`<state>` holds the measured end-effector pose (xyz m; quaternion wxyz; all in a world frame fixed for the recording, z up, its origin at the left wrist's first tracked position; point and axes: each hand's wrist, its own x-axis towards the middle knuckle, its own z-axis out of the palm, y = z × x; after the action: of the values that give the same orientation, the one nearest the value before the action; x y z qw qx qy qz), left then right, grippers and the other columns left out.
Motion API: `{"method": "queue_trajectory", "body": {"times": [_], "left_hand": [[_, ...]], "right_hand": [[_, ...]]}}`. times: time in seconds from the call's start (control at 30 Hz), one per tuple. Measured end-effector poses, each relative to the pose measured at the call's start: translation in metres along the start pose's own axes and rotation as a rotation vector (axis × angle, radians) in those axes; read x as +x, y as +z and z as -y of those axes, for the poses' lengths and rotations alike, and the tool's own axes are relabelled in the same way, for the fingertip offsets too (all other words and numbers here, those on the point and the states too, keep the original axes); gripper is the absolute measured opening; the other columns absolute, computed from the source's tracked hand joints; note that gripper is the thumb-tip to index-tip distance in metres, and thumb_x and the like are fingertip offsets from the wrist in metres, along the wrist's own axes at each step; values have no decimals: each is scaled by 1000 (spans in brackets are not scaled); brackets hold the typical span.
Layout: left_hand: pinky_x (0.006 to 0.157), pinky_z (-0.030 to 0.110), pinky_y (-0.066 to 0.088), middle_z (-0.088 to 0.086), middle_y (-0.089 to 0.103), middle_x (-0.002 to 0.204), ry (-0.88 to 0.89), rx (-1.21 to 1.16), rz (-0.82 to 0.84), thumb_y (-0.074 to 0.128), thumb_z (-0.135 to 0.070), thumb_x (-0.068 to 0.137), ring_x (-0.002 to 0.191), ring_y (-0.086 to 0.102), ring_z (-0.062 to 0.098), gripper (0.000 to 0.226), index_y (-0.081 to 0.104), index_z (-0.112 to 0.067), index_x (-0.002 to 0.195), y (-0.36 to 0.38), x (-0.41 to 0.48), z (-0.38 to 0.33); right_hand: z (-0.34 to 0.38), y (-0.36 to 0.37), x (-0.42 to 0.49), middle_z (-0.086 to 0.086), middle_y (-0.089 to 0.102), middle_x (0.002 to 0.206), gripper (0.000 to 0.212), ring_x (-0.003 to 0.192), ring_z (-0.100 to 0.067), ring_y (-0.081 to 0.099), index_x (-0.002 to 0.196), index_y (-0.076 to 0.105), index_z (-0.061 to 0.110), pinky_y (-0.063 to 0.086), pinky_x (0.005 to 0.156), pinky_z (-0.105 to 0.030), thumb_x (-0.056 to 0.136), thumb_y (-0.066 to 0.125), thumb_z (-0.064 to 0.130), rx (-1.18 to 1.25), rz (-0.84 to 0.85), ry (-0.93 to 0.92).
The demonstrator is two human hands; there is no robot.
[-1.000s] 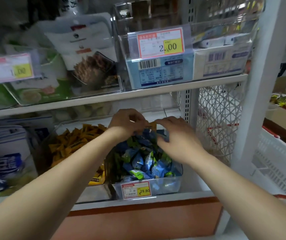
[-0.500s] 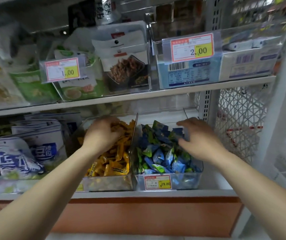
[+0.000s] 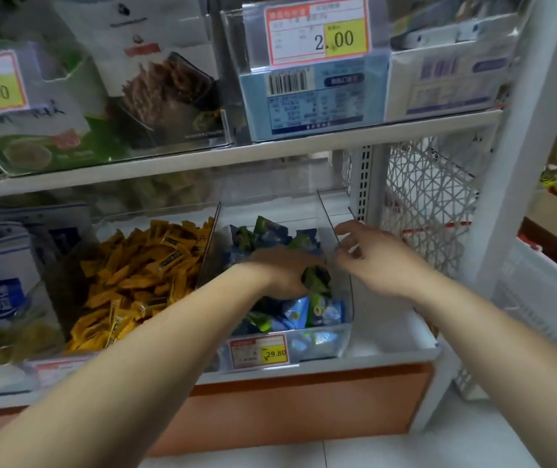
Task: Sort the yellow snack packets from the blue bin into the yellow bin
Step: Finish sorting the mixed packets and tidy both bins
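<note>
Two arms show, and nothing is worn on either where they can be seen. The left forearm [image 3: 155,336] enters from the near left corner, the right forearm [image 3: 472,319] from the near right. Each is bare from the wrist to the picture's edge. The left hand [image 3: 280,271] and the right hand [image 3: 368,255] are bare as well. Both forearms look slim and smooth. The fingers are too blurred to show the nails.

Left hand [image 3: 282,273] in blue bin [image 3: 346,320]; right hand [image 3: 373,260] beside.
</note>
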<state>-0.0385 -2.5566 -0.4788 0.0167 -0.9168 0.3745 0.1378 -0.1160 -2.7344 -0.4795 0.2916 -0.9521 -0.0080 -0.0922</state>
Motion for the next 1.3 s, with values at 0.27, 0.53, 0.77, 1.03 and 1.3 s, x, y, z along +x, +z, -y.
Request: {"method": "queue_trajectory", "body": {"times": [0.27,0.53,0.77,1.03,1.3], "left_hand": [[74,34,35,-4,63,119,-126,295,-146,57,-25,91,105,58,23,27,61,-46,107,-34,19,48],[90,37,50,-6,63,123,-59,133,-248,61,-41,91,106,60,20,28,68,-30,116,-46,14,24],[63,27,47,-1,64,97,-85,73,99,59,-62,84,77,58,13,55,58,-21,122,-6,22,-15],[84,32,43,9,25,161,-237,32,242,62,-81,66,128,47,34,117,5,-35,157,2,35,-1],[84,32,46,6,50,146,-161,-65,189,74,-71,61,115,56,28,119,6,-39,153,14,34,16]], "right_hand": [[1,-1,-2,20,55,95,50,89,-13,55,136,48,33,45,76,-28,88,53,46,-25,-47,-24],[2,0,-3,19,53,94,51,90,-12,53,136,48,30,43,74,-27,87,54,44,-13,-58,-44],[1,2,-2,16,65,108,46,88,-14,63,130,47,35,50,70,-29,85,53,46,11,-39,-10],[1,2,-3,21,63,104,48,85,-11,61,130,46,36,51,71,-30,85,52,48,-14,-41,-11],[1,2,-3,21,63,105,57,83,-12,60,130,45,35,51,76,-31,77,46,54,-6,-26,-29]]}}
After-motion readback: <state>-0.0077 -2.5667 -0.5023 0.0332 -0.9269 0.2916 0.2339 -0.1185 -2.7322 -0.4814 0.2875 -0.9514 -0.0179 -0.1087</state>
